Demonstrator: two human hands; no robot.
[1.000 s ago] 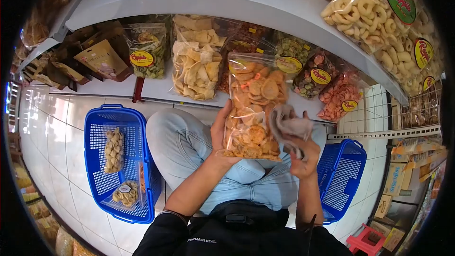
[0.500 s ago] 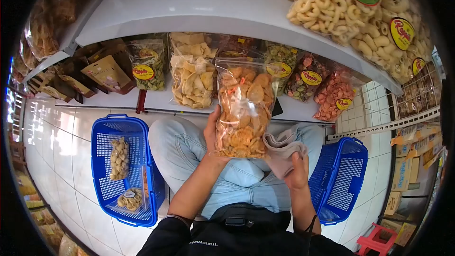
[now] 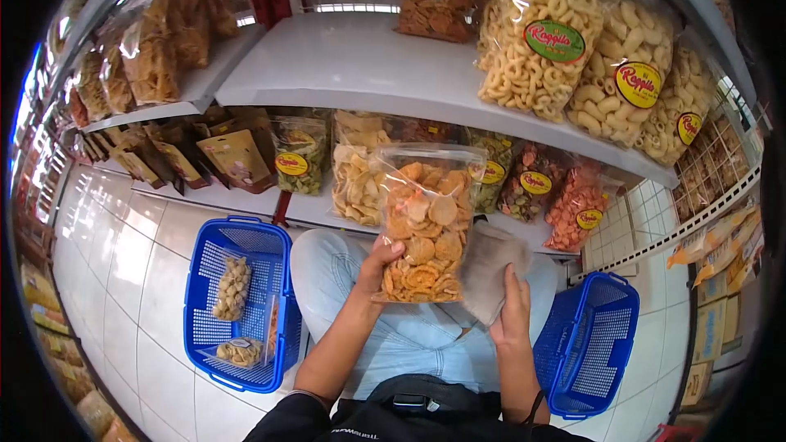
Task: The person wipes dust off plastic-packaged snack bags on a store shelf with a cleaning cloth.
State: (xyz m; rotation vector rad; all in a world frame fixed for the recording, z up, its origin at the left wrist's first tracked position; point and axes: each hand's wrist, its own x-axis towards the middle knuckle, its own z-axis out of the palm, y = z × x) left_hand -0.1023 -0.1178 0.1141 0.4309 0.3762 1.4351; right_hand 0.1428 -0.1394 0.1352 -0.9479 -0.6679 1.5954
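Note:
A clear zip bag of orange-brown crackers (image 3: 422,233) stands upright in front of my lap. My left hand (image 3: 382,266) grips it by its lower left side, thumb across the front. In my right hand (image 3: 512,307) is a grey cloth (image 3: 494,270), held against the right side of the bag and partly behind it. Behind the bag, on the lower shelf, stands a bag of pale chips (image 3: 356,168). Bags of green chips (image 3: 300,160) and pink chips (image 3: 576,209) stand on that shelf too.
A blue basket (image 3: 194,311) holding several snack bags stands to my left. Another blue basket (image 3: 629,344) stands to my right. Above, the upper shelf (image 3: 352,57) juts out, with large bags of ring-shaped snacks (image 3: 536,65). A wire rack (image 3: 696,225) borders the right side.
The view has tilted up, showing more of the upper shelf. The bag has turned in my left hand to show another face. The cloth is now spread flatter beside it.

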